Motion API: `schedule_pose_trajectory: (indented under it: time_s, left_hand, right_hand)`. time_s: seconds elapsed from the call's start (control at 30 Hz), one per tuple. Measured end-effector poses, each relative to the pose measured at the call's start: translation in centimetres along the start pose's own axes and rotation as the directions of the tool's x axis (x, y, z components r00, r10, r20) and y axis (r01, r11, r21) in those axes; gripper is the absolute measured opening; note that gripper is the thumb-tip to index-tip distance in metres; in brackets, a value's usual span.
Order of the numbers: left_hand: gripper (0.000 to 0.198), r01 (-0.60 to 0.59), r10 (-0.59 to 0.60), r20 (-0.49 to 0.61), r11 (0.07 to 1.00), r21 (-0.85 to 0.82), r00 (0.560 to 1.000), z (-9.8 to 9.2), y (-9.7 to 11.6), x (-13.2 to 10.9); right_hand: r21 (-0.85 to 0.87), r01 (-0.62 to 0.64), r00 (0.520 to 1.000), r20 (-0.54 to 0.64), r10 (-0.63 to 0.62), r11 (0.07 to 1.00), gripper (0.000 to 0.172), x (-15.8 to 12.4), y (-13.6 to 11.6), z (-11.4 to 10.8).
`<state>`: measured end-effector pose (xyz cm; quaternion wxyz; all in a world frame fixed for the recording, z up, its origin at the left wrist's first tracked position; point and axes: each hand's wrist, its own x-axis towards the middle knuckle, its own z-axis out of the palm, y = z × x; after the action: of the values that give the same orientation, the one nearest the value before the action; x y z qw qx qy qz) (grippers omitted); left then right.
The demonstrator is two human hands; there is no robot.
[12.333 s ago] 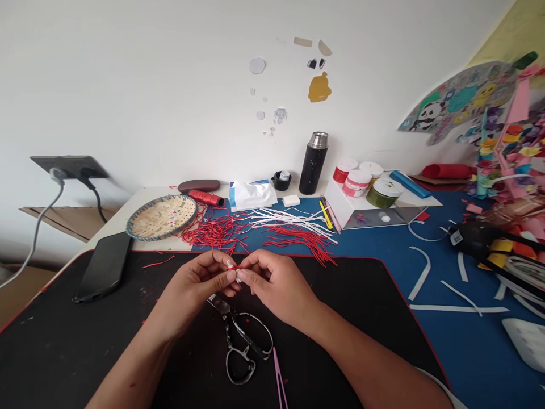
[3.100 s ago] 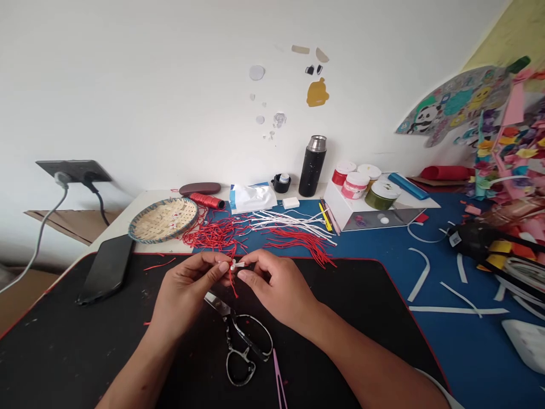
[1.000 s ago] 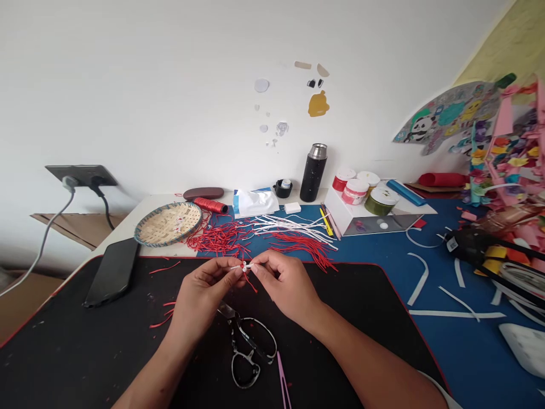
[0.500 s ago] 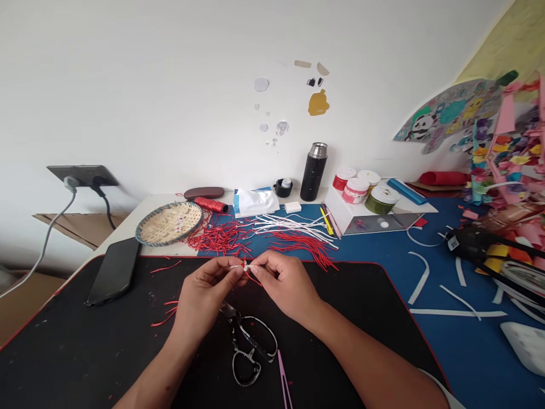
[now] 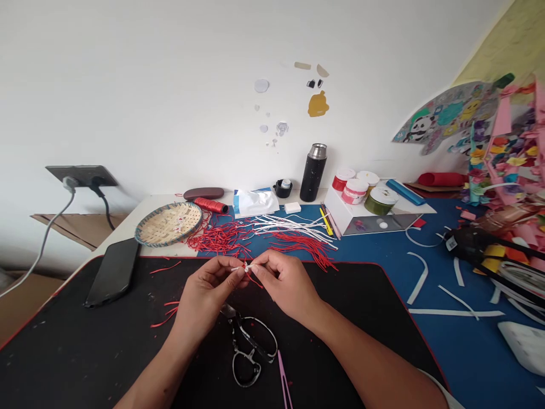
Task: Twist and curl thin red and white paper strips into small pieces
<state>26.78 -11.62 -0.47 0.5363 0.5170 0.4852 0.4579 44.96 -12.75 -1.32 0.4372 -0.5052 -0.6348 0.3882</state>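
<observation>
Over the black mat (image 5: pixel 128 358), my left hand (image 5: pixel 209 292) pinches one side of a small knot of white and red cord (image 5: pixel 246 267). My right hand (image 5: pixel 286 284) grips the other side between thumb and forefinger. A red cord end hangs down beside the right fingertips. The knot's details are too small to make out. Below the hands lie black-handled scissors (image 5: pixel 254 352), their blades partly hidden by my left hand. Pink tweezers (image 5: pixel 284 378) rest to the right of the scissors.
Behind the mat lie red cords (image 5: pixel 219 237), white cords (image 5: pixel 293 225) and a red thread spool (image 5: pixel 210 205). A woven basket (image 5: pixel 168 224) and a phone (image 5: pixel 113 272) are at left. A black flask (image 5: pixel 314 173) and paint jars (image 5: pixel 355 191) stand at the back.
Both hands keep their pinch on the cord in nearly the same place. A little more of the white knot shows between the fingertips. The view has shifted very slightly.
</observation>
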Motion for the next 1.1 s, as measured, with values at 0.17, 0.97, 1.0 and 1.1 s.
schedule_pose_trajectory:
  time_s: [0.17, 0.97, 1.0, 1.1]
  left_hand:
    - [0.026, 0.011, -0.012, 0.071, 1.0, 0.008, 0.997, -0.53, -0.23, 0.01]
    - [0.046, 0.153, -0.117, 0.179, 0.966, -0.207, 0.977, -0.49, -0.66, 0.31]
    - [0.046, 0.152, -0.116, 0.181, 0.967, -0.204, 0.977, -0.44, -0.63, 0.31]
    - [0.045, 0.149, -0.111, 0.197, 0.971, -0.187, 0.974, -0.34, -0.52, 0.27]
  right_hand:
    - [-0.004, -0.009, 1.0, 0.015, 0.009, 1.0, 0.015, 0.25, 0.01, -0.39]
    - [0.112, -0.094, 0.993, 0.085, 0.084, 0.989, 0.018, 0.29, 0.13, -0.39]
    - [0.117, -0.099, 0.992, 0.09, 0.089, 0.988, 0.018, 0.28, 0.07, -0.38]
    - [0.135, -0.108, 0.99, 0.102, 0.095, 0.985, 0.017, 0.26, -0.09, -0.36]
